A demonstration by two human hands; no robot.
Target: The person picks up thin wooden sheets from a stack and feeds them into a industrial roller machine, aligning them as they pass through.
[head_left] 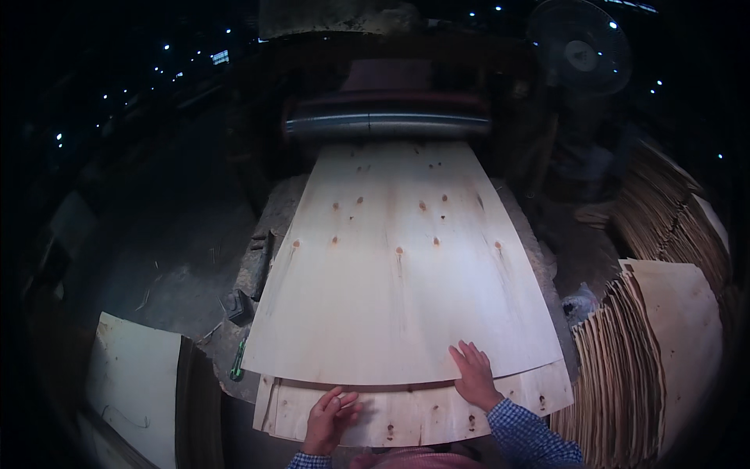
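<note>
Right hand (474, 377) spreads, empty, on the top sheet (406, 313); left hand (328, 420), half-curled, seems empty by its near edge; I fear uneven pushing could skew it

From my end, I can read no text, number or sign. Between one and two o'clock, the fan hub (580, 55) carries a small dark mark, too blurred for me to make out; whether it is lettering, I cannot tell.
</note>
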